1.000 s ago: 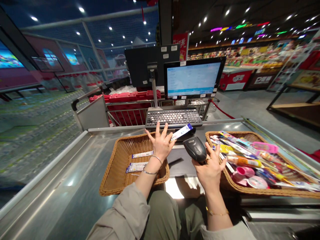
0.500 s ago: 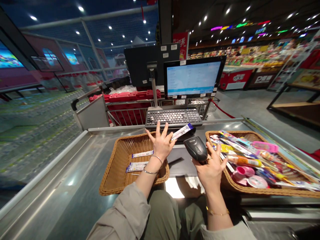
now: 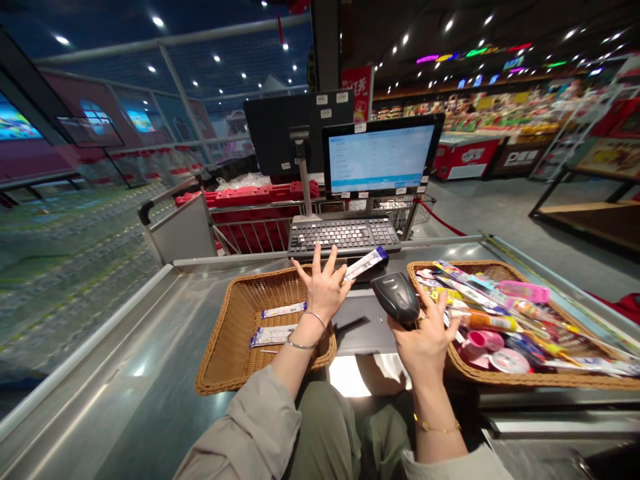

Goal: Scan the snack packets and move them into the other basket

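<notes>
My left hand (image 3: 324, 287) is above the right side of a wicker basket (image 3: 213, 353), holding a slim white-and-blue packet (image 3: 367, 264) on its thumb side while the other fingers spread out. What is inside the packet I cannot make out. Two similar packets, an upper one (image 3: 284, 310) and a lower one (image 3: 270, 335), lie in that basket, partly behind my wrist. In my right hand (image 3: 425, 340) is a black barcode scanner (image 3: 397, 298), its head angled up and left toward the packet but apart from it. My palm and fingers hide the scanner's handle.
At right, a second wicker basket (image 3: 550, 381) holds several packaged items, a pink case (image 3: 524, 291) and pink cups (image 3: 483, 343). A keyboard (image 3: 345, 233) and a lit monitor (image 3: 379, 157) stand beyond my hands. The metal counter (image 3: 150, 373) extends left.
The scanner and my right hand have shifted slightly right, widening the gap to the packet. My left hand keeps nearly the same place and hold.
</notes>
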`<state>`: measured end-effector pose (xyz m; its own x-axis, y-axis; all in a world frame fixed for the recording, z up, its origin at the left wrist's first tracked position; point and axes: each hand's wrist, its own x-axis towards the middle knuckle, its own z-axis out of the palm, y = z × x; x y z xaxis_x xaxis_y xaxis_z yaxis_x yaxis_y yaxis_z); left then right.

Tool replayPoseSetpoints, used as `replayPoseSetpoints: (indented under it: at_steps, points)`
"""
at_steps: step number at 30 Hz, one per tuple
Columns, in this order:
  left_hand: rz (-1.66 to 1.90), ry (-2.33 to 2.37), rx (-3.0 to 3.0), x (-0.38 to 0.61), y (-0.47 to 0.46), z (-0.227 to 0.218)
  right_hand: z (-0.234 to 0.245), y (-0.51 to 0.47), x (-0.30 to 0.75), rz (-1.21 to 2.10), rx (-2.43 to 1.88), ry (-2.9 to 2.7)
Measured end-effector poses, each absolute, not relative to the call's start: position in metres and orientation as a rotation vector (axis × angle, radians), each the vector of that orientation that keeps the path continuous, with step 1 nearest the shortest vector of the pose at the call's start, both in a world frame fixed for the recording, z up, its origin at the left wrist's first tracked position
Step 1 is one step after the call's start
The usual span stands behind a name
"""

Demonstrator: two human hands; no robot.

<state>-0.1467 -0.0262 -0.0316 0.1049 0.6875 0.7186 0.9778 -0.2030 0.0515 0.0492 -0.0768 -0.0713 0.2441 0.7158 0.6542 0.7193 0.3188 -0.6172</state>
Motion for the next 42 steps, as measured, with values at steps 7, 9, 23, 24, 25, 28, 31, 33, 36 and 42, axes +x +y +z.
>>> replayPoseSetpoints:
  at_steps: [7, 9, 23, 24, 25, 28, 31, 33, 36, 42]
  points:
    - [-0.897, -1.580, -1.964, -0.136, -0.022, -0.030, -0.070, -0.078, 0.061, -0.090, -1.396, -1.428]
    - [-0.899, -1.573, -1.967, -0.133, -0.022, -0.028, -0.068, -0.079, 0.064, -0.091, -1.409, -1.410]
    - [-0.941, -1.550, -2.054, -0.092, -0.016, -0.013, -0.066, -0.081, 0.087, -0.108, -1.447, -1.217]
    - [-0.946, -1.547, -2.062, -0.088, -0.015, -0.012, -0.066, -0.082, 0.088, -0.111, -1.446, -1.198]
    - [-0.952, -1.544, -2.069, -0.085, -0.015, -0.011, -0.065, -0.082, 0.090, -0.112, -1.447, -1.181]
    - [-0.973, -1.537, -2.082, -0.075, -0.014, -0.008, -0.063, -0.083, 0.094, -0.084, -1.464, -1.145]
    - [-0.986, -1.532, -2.093, -0.066, -0.012, -0.008, -0.061, -0.083, 0.099, -0.060, -1.488, -1.088]
    - [-0.989, -1.528, -2.106, -0.060, -0.011, -0.009, -0.060, -0.083, 0.102, -0.069, -1.500, -1.045]
    - [-0.996, -1.527, -2.134, -0.051, -0.009, -0.008, -0.059, -0.083, 0.106, -0.098, -1.514, -1.011]
    - [-1.011, -1.500, -2.187, -0.030, -0.004, -0.009, -0.061, -0.082, 0.116, -0.132, -1.537, -0.940]
